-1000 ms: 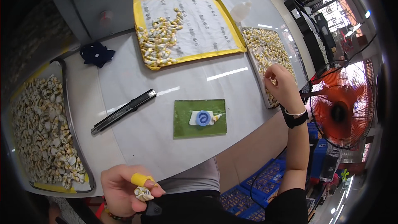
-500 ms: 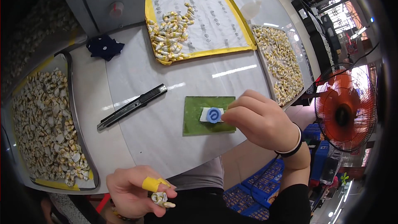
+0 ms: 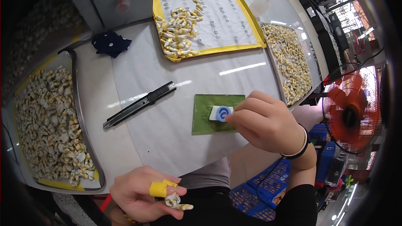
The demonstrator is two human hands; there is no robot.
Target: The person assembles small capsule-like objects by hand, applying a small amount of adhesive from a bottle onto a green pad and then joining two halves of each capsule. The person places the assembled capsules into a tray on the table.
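My left hand [image 3: 144, 194], with yellow tape round a finger, is closed low in front of the table. Between its thumb and fingers sits a small white-and-yellow shell-like piece [image 3: 175, 201], its pale tip pointing right. My right hand [image 3: 268, 123] is pinched at the right edge of a round blue disc [image 3: 223, 114] with a dark swirl. Beneath the disc lies a white patch [image 3: 214, 113] on a green glass-like plate [image 3: 202, 119]. A black utility knife [image 3: 140, 105] rests on the table left of the plate.
A tray of shell-like pieces [image 3: 50, 121] stands at the left. A yellow-edged tray [image 3: 226, 29] at the back is partly filled; another tray [image 3: 289, 62] stands right of it. Behind are dark dotted cloth [image 3: 111, 44] and a white bottle [image 3: 259, 6]. An orange fan [image 3: 349, 111] stands right.
The whole view has shifted slightly, so the table things appear farther right and a little higher. The piece in my left hand shows more of its tip. My right hand keeps its pinch at the disc.
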